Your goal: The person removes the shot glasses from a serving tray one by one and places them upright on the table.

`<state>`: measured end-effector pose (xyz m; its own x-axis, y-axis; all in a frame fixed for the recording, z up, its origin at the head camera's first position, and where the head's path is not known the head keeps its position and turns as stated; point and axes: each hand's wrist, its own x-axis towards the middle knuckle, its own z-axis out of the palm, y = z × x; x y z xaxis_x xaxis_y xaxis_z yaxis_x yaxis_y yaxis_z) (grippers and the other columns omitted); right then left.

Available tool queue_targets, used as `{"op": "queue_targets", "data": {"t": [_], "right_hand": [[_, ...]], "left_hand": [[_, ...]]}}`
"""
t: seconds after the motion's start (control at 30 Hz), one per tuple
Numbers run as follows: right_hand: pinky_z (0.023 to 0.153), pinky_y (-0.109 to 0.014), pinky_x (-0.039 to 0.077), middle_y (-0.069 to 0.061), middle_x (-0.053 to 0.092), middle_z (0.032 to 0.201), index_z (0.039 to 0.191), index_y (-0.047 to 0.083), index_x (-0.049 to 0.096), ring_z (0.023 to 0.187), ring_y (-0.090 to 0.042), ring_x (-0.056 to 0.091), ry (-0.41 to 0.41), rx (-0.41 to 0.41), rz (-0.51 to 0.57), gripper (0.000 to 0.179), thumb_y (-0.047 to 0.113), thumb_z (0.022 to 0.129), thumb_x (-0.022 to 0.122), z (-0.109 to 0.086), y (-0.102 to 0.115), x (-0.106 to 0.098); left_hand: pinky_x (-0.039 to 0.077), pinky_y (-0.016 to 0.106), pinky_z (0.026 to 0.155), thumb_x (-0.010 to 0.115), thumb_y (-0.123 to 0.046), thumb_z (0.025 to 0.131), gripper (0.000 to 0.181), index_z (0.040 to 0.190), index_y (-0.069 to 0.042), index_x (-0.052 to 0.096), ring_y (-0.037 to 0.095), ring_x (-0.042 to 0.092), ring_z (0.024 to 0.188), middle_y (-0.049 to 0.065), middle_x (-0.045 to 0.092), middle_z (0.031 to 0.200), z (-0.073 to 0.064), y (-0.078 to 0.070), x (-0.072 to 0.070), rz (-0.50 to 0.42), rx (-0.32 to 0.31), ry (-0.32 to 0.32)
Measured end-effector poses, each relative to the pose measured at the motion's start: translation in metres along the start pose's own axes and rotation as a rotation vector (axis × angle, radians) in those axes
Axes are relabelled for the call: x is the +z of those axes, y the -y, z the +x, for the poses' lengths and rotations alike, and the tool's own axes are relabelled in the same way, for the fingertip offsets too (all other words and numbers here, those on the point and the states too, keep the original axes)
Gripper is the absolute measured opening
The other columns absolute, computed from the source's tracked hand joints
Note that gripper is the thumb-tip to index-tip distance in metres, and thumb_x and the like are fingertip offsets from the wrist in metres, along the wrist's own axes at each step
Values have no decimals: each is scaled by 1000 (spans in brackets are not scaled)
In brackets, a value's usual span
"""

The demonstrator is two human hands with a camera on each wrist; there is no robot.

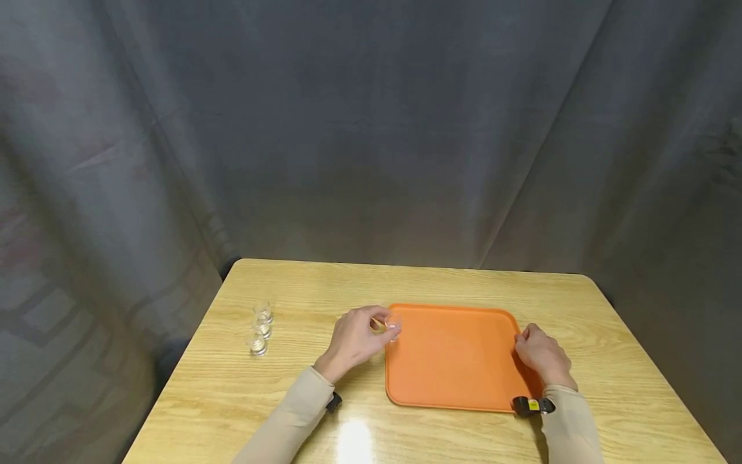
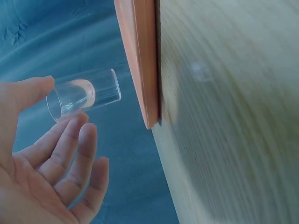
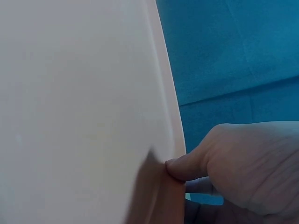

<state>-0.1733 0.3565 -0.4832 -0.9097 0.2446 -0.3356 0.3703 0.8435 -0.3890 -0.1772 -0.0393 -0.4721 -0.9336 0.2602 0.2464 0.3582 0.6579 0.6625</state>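
My left hand (image 1: pixel 355 338) pinches a small clear shot glass (image 2: pixel 106 88) between thumb and fingertips near its rim. The glass is at the upper left corner of an orange tray (image 1: pixel 452 361). In the left wrist view its base points toward the tray, with a gap between them. At the tray's right side, my right hand (image 1: pixel 543 356) grips the rim, its thumb (image 3: pixel 180 167) on the inner edge and the other fingers mostly hidden outside.
Three more shot glasses (image 1: pixel 258 345) stand in a row on the left part of the wooden table (image 1: pixel 203 399). Grey curtains (image 1: pixel 371 142) hang behind the table and on both sides.
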Motion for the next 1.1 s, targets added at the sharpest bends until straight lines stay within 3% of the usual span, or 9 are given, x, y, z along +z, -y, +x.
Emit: {"op": "queue_targets", "data": {"t": [0.6, 1.1], "right_hand": [[67, -37, 34, -11, 49, 80, 101, 4, 49, 73, -28, 51, -3, -16, 10, 26, 29, 108, 47, 1, -3, -1], [67, -38, 34, -12, 50, 81, 102, 4, 49, 74, -29, 52, -6, -9, 15, 27, 30, 108, 47, 0, -3, -1]], "left_hand": [[54, 30, 71, 81, -46, 92, 38, 117, -19, 81, 9, 73, 86, -13, 80, 96, -18, 24, -20, 54, -96, -28], [55, 33, 71, 82, -47, 91, 38, 118, -21, 80, 9, 72, 85, -8, 81, 100, -33, 43, -37, 108, -178, -65]]}}
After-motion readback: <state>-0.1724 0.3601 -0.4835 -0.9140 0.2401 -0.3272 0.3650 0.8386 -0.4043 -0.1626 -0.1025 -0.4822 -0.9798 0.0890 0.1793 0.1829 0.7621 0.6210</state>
